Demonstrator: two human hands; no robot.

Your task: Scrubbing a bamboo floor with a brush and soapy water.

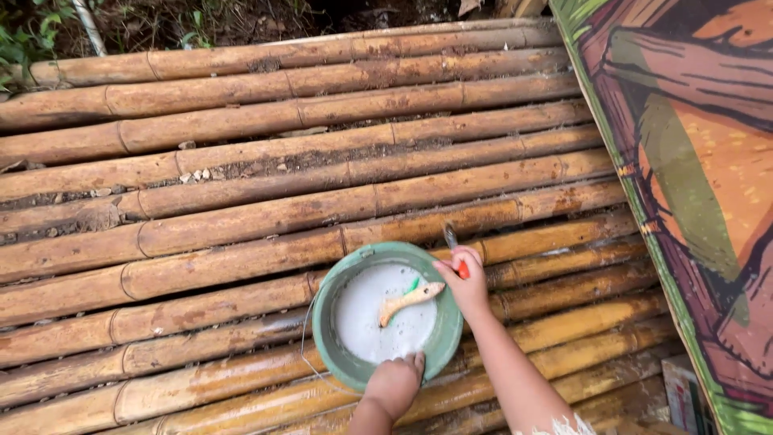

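On the bamboo platform (241,201) we see a green bowl (326,322) of white, soapy water, with a small fish (409,300) lying in it. Our left hand (394,385) curls its fingers over the near rim, steadying the bowl. Our right hand (465,283) sits at the far right rim, fingers closed round a red-handled knife (456,254) and touching the fish's head end. The fish's long axis runs from that hand down-left toward the bowl's middle, so the right hand is nearer. A painted board (692,161) stands to the right.
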